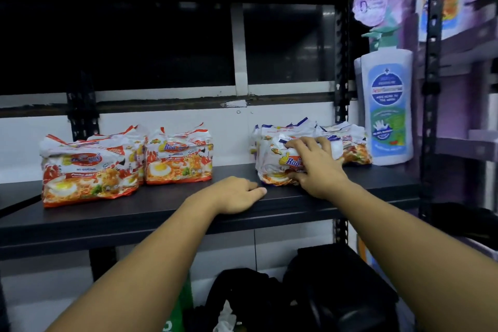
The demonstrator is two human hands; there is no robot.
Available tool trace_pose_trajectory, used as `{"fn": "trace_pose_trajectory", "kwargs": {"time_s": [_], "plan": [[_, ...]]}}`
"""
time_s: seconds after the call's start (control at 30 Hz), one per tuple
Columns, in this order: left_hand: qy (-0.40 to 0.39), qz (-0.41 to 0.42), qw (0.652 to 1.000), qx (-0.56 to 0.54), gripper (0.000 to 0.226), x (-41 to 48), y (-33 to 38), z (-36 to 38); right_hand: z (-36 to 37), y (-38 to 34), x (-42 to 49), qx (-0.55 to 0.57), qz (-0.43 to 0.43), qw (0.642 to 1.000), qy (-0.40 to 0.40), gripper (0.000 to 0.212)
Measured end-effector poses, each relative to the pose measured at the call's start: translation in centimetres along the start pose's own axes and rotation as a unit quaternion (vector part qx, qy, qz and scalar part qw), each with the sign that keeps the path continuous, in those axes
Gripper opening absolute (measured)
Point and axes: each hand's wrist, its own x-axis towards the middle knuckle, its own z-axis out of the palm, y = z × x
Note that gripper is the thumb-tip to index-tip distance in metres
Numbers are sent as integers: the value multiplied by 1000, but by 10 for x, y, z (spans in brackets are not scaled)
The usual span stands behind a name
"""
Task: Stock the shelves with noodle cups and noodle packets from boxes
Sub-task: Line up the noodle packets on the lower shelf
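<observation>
Red-and-white noodle packets stand on the black shelf (167,210): one bundle at the left front (86,172), another behind it toward the middle (179,159). Blue-trimmed noodle packets (280,159) stand at the right, with more of them behind (347,143). My right hand (315,167) grips the front blue-trimmed packet, fingers over its top and thumb under its lower edge. My left hand (237,194) rests on the shelf just left of that packet, fingers loosely curled and holding nothing.
A white pump bottle (386,105) stands at the shelf's right end beside a black perforated upright (431,89). Purple packages (382,0) fill the neighbouring rack. Dark bags (323,286) lie under the shelf. A white wall runs behind.
</observation>
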Motion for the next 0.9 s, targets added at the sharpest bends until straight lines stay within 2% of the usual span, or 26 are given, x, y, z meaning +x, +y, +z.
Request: {"fn": "trace_pose_trajectory", "kwargs": {"time_s": [0.13, 0.33, 0.53, 0.7, 0.8, 0.9], "plan": [[-42, -7, 999, 5, 63, 37, 45, 7, -14, 49, -2, -23, 24, 999, 8, 70], [-67, -37, 997, 3, 74, 80, 53, 15, -26, 115, 9, -31, 83, 996, -21, 72], [-75, -39, 996, -17, 79, 101, 60, 19, -9, 137, 30, -26, 107, 993, -41, 78], [-69, -42, 997, -16, 79, 108, 58, 21, 1, 149, 40, 8, 89, 995, -34, 82], [-67, -37, 997, -7, 75, 107, 62, 20, 2, 147, 40, -14, 80, 997, -4, 94], [-68, -37, 997, -6, 73, 105, 64, 19, -1, 142, 32, -45, 88, 991, 92, 89]]}}
